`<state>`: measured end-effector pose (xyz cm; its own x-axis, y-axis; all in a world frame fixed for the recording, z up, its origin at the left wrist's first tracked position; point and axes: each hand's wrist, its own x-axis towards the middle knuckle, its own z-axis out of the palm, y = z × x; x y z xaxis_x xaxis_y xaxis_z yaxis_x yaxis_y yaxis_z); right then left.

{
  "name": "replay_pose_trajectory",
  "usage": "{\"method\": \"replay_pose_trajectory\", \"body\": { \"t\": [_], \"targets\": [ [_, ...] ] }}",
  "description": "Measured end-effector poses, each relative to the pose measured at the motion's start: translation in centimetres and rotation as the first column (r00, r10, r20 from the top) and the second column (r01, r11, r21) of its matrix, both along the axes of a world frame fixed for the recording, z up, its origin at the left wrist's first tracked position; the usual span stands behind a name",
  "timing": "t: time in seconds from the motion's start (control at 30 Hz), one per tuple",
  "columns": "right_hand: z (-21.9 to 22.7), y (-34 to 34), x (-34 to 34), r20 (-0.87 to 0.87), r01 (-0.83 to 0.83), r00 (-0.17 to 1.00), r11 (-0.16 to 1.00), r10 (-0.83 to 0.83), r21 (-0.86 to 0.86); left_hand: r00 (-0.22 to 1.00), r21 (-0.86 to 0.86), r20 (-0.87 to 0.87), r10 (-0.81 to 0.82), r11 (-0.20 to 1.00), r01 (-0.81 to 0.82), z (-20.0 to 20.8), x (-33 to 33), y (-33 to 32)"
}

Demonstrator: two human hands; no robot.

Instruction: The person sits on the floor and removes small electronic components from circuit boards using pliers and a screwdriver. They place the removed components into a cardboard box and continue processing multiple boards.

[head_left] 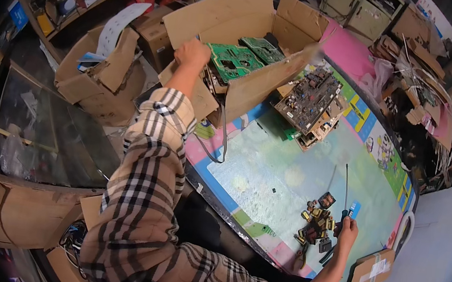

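Note:
My left hand [193, 53] is curled closed at the left side of an open cardboard box [260, 91]. It lies against the left corner of a green circuit board [233, 63] in that box. What its fingers grip is hidden. A second green board [263, 50] lies farther right inside. Low on the right, my right hand [346, 233] is wrapped round the dark handle of a screwdriver [346, 184], whose long thin shaft points up and away. Beside that hand is a pile of small coils and transformers [314, 222] on the table mat [254, 184].
A stack of brown circuit boards [310, 100] sits on the table right of the box. Pliers [301, 257] lie by the front edge. A small carton [371, 270] stands at the right corner. Another cardboard box [104, 78] is on the left, and scrap cardboard [419, 103] heaps at the far right.

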<state>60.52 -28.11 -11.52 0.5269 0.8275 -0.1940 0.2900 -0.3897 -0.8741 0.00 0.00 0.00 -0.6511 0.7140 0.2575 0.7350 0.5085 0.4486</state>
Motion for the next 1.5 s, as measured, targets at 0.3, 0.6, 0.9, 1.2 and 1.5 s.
{"method": "replay_pose_trajectory", "body": {
  "t": [0.3,0.6,0.9,1.2,1.5],
  "targets": [
    [1.3,0.3,-3.6,0.039,-0.019,0.999,0.998,0.017,0.054,0.884,0.283,-0.347,-0.314,0.863,0.418,18.7,-0.9,-7.0],
    [0.9,0.5,-0.7,0.167,0.021,0.985,0.994,-0.039,0.106,0.335,0.231,0.140,-0.932,0.360,0.904,18.1,14.8,-20.3],
    [4.9,-2.6,-4.3,-0.221,0.110,0.971,0.990,-0.089,0.083,0.112,-0.083,-0.528,-0.842,0.182,0.980,-8.1,26.4,-25.1],
    [5.8,-3.9,-4.4,-0.263,0.111,0.961,0.990,-0.085,0.086,-0.076,-0.519,-0.345,-0.935,0.123,0.846,-17.9,28.2,-30.3],
    [5.5,-3.8,-4.6,-0.246,0.029,0.969,0.999,-0.017,0.046,-0.081,-0.545,-0.369,-0.926,0.145,0.826,-19.5,29.1,-30.6]
  ]
}}
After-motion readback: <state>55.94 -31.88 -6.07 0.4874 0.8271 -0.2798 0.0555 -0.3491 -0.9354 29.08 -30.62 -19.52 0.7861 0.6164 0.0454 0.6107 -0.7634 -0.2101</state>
